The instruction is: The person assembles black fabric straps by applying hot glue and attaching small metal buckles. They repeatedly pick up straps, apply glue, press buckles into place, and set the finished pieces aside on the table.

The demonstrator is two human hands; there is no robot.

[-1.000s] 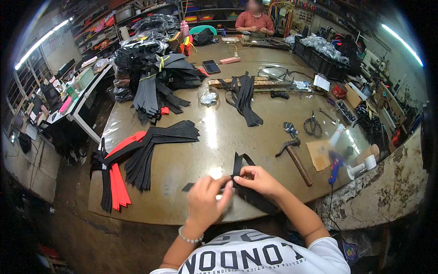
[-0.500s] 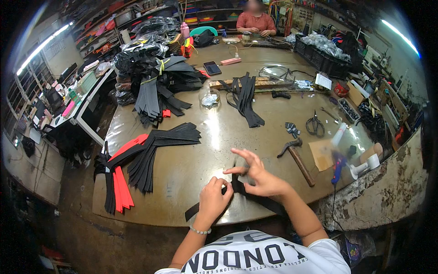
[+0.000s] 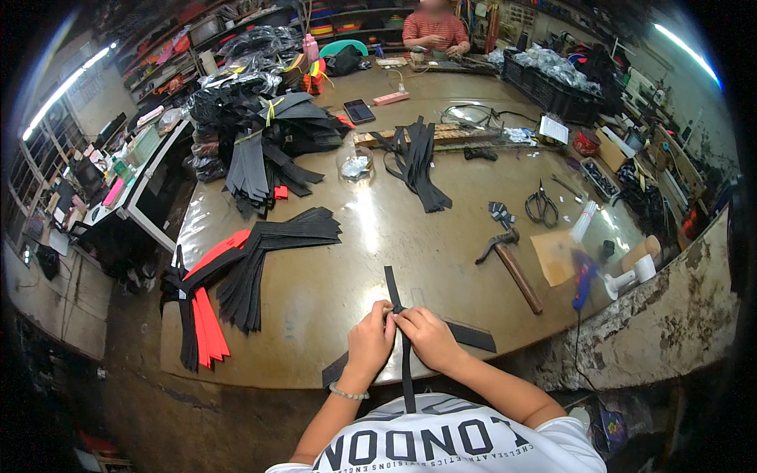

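At the near edge of the table, my left hand (image 3: 370, 340) and my right hand (image 3: 426, 337) meet with their fingertips pinched together on a narrow black strap (image 3: 389, 285). The strap sticks out beyond my fingers, and its other end hangs down toward my shirt. A wider black band (image 3: 471, 337) runs under my hands, one end showing to the right and the other beside my left wrist. My fingers hide the spot where strap and band meet; whether anything small sits there I cannot tell.
Bundles of black bands (image 3: 251, 276) with red strips (image 3: 208, 327) lie left. Toward the right are a hammer (image 3: 516, 276), scissors (image 3: 542, 206) and a blue-handled tool (image 3: 584, 280). More black straps (image 3: 422, 167) lie ahead. A person (image 3: 436, 33) sits at the far side.
My right hand has come down from its raised, spread position to pinch beside my left. The narrow strap now stretches lengthwise, away from me and back toward my shirt.
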